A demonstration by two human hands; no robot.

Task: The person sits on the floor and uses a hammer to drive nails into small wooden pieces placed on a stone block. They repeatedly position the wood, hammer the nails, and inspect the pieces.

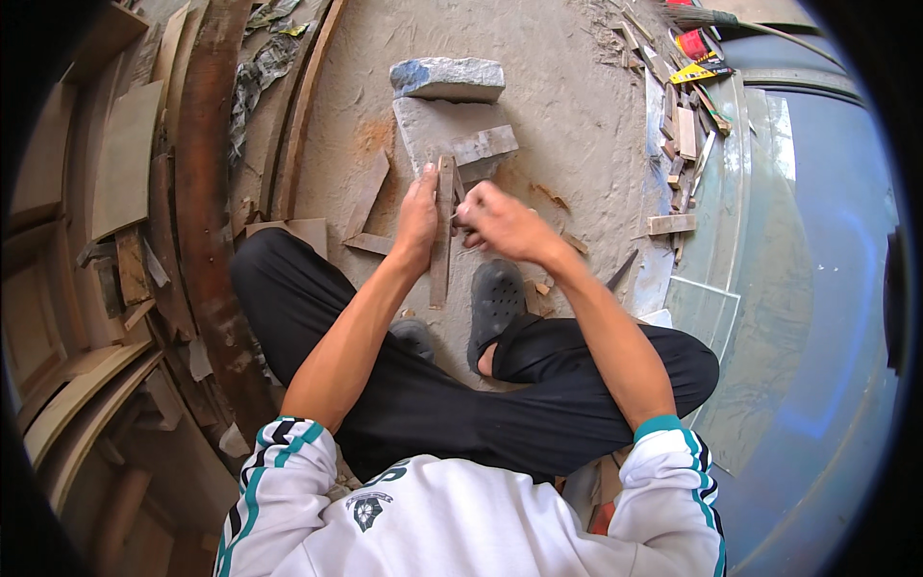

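My left hand point(418, 219) is closed on a narrow wooden strip point(441, 264), which stands lengthwise in front of me with its far end by a stone block point(428, 130). Close against the strip's right side, my right hand point(505, 226) has its fingers curled around something small and thin. A bit of it shows at the fingertips, but motion blur hides its kind. A second stone block point(447, 79), with a blue patch, lies just beyond the first. Left of my left hand, two wood pieces point(367, 200) meet at an angle on the floor.
Boards and wooden frames point(125, 163) crowd the left side. Glass sheets point(750, 308) lie at the right, with wood scraps point(685, 135) and a yellow-and-black handsaw point(700, 72) along their edge. A broom point(702, 16) lies at the far right. My shoe point(497, 298) is near the strip.
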